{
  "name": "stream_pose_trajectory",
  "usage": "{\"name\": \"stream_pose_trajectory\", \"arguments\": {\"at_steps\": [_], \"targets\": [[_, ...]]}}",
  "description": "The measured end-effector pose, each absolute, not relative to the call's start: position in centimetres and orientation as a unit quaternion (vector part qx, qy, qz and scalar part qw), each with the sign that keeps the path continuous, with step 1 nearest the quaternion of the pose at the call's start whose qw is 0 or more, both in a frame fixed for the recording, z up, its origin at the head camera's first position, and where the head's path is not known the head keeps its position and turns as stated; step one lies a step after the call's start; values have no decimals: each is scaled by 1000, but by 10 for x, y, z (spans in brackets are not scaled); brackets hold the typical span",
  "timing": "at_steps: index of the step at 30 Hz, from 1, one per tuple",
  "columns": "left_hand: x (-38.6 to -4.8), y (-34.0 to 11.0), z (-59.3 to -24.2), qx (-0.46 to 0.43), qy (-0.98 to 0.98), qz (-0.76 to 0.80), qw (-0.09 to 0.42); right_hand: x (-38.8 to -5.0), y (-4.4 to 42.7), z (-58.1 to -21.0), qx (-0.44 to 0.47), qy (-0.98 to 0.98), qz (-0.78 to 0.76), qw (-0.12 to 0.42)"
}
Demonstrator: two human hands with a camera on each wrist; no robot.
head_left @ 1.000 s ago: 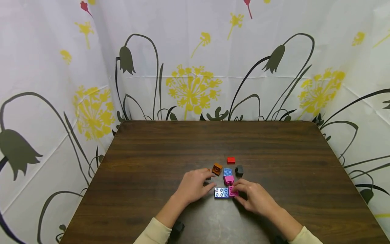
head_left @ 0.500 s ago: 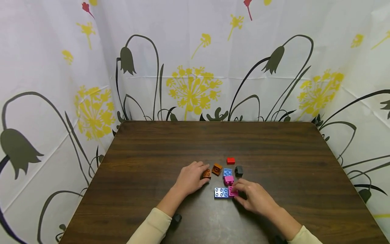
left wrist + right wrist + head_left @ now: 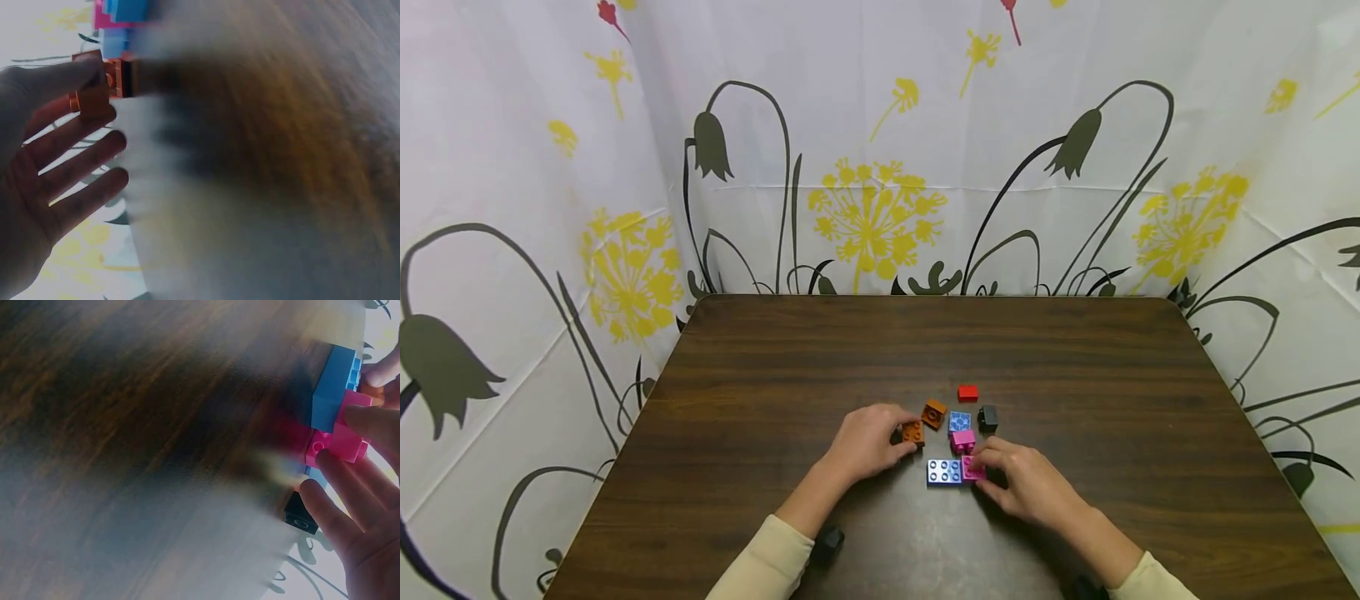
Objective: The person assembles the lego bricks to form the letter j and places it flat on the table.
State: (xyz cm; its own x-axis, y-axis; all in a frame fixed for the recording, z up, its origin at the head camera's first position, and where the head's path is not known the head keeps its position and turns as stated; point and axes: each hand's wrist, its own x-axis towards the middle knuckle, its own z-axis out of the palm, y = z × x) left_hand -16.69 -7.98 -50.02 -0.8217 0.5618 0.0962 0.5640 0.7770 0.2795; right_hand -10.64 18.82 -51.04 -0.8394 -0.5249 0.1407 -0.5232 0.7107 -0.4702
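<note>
My left hand (image 3: pixel 863 443) pinches an orange-brown toy building brick (image 3: pixel 913 432) between thumb and index finger. In the left wrist view that brick (image 3: pixel 94 101) sits at the fingertips, while the other fingers stay extended. A pink brick (image 3: pixel 970 470) is held between the thumb and fingers of my right hand (image 3: pixel 1026 485). It stands against the right end of a longer blue brick (image 3: pixel 943 472), whose studs face up. In the right wrist view the pink brick (image 3: pixel 348 440) and the blue brick (image 3: pixel 331 394) touch; whether they are joined I cannot tell.
Behind the hands lie a second orange-brown brick (image 3: pixel 934 414), a light blue brick (image 3: pixel 959 422), another pink brick (image 3: pixel 962 442), a black brick (image 3: pixel 988 418) and a red brick (image 3: pixel 967 393). The wooden table (image 3: pixel 775 350) ends at a flowered curtain (image 3: pixel 880 125).
My left hand has drawn back left from beside the blue brick and taken hold of the orange-brown brick, which shifted slightly right. The right hand has stayed on the pink brick.
</note>
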Motion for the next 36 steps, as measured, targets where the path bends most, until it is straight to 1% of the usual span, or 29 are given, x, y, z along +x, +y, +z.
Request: {"name": "stream_pose_trajectory", "arguments": {"at_steps": [6, 11, 16, 20, 29, 36], "targets": [[-158, -77, -488, -340, -923, -172, -42, -109, 189, -510, -290, 920, -262, 0], [-152, -76, -489, -364, -912, -177, -65, -109, 190, -508, -290, 921, -262, 1], [-150, -74, -493, -369, -910, -171, -80, -109, 190, -508, -287, 920, -265, 2], [-146, -73, -496, -374, -910, -164, -68, -108, 190, -509, -293, 918, -267, -5], [-141, -70, -500, -389, -909, -152, -12, -108, 190, -510, -290, 920, -264, -8], [-140, -71, -504, -386, -908, -161, -2, -108, 190, -510, -290, 919, -268, -7]]}}
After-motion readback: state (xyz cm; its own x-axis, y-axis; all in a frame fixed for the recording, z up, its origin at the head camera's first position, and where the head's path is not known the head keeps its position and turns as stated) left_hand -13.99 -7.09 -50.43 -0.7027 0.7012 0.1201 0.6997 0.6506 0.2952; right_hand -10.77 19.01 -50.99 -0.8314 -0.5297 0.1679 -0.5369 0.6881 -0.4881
